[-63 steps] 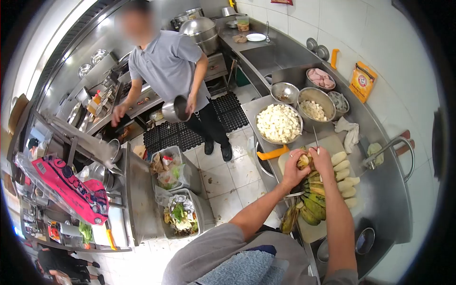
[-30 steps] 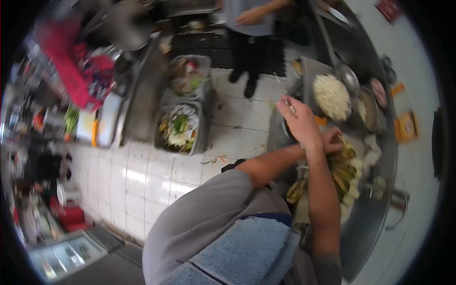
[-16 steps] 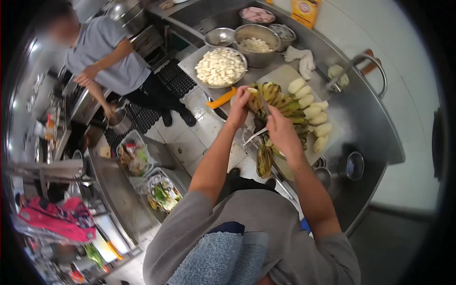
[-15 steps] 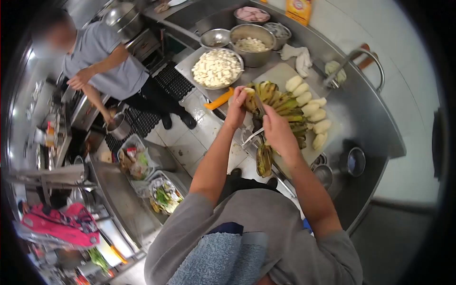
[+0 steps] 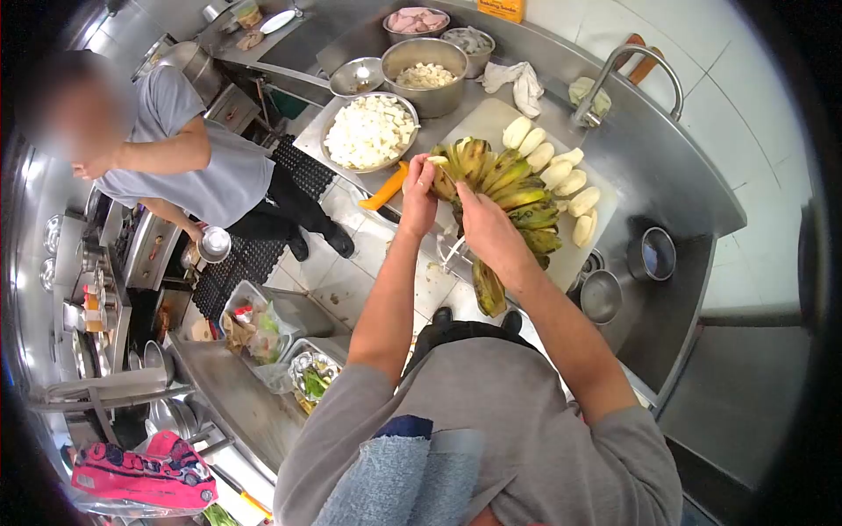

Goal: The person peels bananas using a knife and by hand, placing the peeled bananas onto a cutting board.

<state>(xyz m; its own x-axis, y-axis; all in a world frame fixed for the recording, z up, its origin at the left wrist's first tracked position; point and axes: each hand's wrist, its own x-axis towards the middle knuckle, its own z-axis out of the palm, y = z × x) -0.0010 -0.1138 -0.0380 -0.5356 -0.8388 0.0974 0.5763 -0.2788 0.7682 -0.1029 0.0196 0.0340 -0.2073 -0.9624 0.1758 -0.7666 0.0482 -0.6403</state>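
Note:
My left hand is closed on the end of a banana at the left of a bunch of green-brown bananas. In my right hand is a knife, its blade against that banana. The bunch lies on a white cutting board, with a row of peeled bananas along its right side. Left of the board, an orange handle lies near the counter edge. A bowl of white cubes stands beyond it.
Behind the board stand a pot with white pieces, an empty bowl and a bowl of pink pieces. A cloth and faucet are at right. A person stands left, near waste bins.
The view has swung. My hands, briefly raised off to the left of the bunch, are back together at the banana with the knife. The other person's raised hand has moved to the face.

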